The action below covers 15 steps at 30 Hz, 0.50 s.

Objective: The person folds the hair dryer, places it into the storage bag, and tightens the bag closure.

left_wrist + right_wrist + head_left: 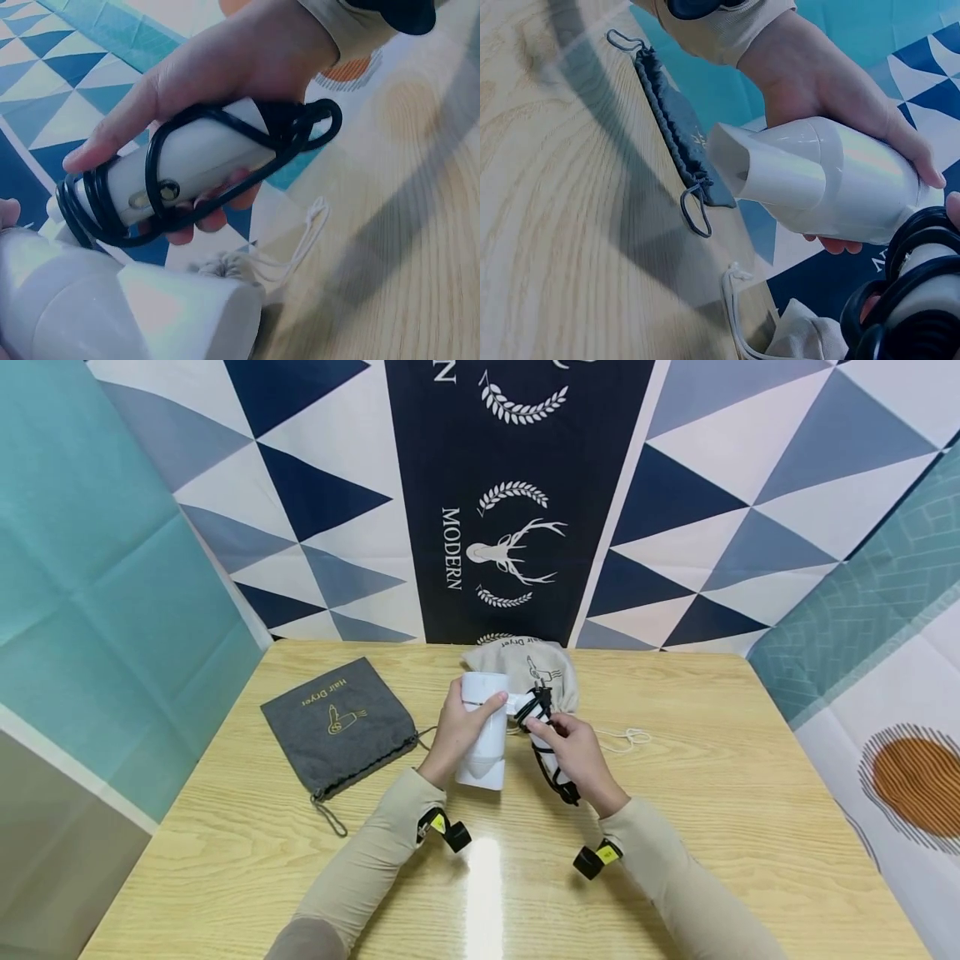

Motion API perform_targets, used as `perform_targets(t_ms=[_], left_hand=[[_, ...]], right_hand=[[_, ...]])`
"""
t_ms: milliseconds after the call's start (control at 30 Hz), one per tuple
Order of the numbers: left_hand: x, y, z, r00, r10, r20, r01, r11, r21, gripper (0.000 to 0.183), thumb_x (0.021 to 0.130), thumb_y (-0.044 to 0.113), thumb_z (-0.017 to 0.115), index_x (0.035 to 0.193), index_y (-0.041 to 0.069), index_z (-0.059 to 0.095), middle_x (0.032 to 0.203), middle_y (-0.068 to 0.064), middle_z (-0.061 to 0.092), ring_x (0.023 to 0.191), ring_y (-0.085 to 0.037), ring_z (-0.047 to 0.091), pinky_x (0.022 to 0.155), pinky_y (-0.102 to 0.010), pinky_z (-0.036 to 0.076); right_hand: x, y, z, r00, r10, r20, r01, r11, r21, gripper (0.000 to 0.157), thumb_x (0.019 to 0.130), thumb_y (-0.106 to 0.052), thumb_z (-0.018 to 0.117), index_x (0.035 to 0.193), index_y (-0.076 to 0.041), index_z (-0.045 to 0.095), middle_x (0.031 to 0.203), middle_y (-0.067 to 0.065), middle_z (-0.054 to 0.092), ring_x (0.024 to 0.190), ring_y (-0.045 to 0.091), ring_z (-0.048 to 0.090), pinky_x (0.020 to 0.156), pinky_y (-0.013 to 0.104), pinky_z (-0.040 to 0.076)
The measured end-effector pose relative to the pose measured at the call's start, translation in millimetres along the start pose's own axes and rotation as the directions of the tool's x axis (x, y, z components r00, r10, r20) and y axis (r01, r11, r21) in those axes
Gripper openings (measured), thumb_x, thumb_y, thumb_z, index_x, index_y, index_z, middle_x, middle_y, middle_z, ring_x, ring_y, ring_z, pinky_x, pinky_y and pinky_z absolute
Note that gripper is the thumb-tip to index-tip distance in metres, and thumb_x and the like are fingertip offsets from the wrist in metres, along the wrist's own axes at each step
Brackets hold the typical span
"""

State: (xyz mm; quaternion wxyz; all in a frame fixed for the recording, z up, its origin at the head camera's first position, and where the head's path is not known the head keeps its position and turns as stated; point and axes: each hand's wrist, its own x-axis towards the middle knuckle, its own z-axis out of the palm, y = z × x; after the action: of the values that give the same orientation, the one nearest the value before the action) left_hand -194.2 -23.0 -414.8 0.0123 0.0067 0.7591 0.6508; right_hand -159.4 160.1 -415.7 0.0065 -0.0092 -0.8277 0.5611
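Note:
A white hair dryer [492, 739] is held between both hands above the table. My left hand [457, 731] grips its barrel, fingers round the far side and thumb on top. In the right wrist view the flattened nozzle [784, 172] points away from the left fingers. My right hand [576, 753] grips the handle [199, 154], which angles out from the barrel. A black power cord [154, 176] is wound several times round the handle. The plug's prongs stick up near the top of the handle in the head view.
A dark grey drawstring bag [337, 718] printed "Hair Dryer" lies flat on the left of the wooden table [697, 777]. Behind the dryer lies a beige drawstring bag [558, 664] with the same print, its white cord [633, 737] trailing right. Patterned cloth walls border the table.

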Motion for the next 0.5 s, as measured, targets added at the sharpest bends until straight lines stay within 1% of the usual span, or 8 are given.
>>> perform_targets(t_ms=[100,233,333,500], left_hand=[[-0.4,-0.1,2.4,1.0,-0.004,-0.03,0.004,1.0,0.004,0.074,0.087,0.043,0.07,0.143,0.007,0.037,0.118,-0.017,0.059,0.089,-0.024,0.062,0.072,-0.032,0.053],[-1.7,1.1,5.9,0.998,0.013,-0.065,-0.012,1.0,0.011,0.073,0.085,0.043,0.071,0.141,0.008,0.04,0.116,-0.016,0.06,0.089,-0.023,0.062,0.071,-0.031,0.052],[-2.8,1.9,7.8,0.997,0.024,-0.074,-0.023,1.0,0.009,0.072,0.086,0.043,0.071,0.14,0.007,0.041,0.116,-0.016,0.06,0.089,-0.024,0.062,0.072,-0.032,0.052],[-3.8,0.3,9.8,0.997,0.021,-0.08,-0.02,1.0,0.01,0.072,0.086,0.042,0.071,0.141,0.006,0.04,0.115,-0.017,0.06,0.088,-0.024,0.062,0.069,-0.032,0.052]], right_hand=[[0.3,2.1,2.0,1.0,0.017,-0.018,-0.016,1.0,0.015,0.04,0.095,-0.038,0.062,0.074,-0.006,0.053,0.068,-0.001,0.042,0.065,0.014,0.04,0.057,0.023,0.035],[-0.2,4.5,3.6,0.998,0.034,-0.043,-0.033,0.999,0.021,0.042,0.097,-0.043,0.057,0.084,-0.003,0.062,0.073,-0.001,0.047,0.07,0.015,0.044,0.06,0.024,0.038],[-1.2,5.6,4.4,0.998,0.034,-0.053,-0.033,0.999,0.023,0.044,0.097,-0.044,0.056,0.084,-0.003,0.062,0.074,0.0,0.046,0.07,0.016,0.043,0.059,0.024,0.037],[-1.8,7.5,5.9,0.996,0.034,-0.079,-0.033,0.999,0.011,0.044,0.096,-0.045,0.057,0.081,-0.004,0.061,0.073,0.0,0.045,0.07,0.016,0.043,0.059,0.024,0.037]])
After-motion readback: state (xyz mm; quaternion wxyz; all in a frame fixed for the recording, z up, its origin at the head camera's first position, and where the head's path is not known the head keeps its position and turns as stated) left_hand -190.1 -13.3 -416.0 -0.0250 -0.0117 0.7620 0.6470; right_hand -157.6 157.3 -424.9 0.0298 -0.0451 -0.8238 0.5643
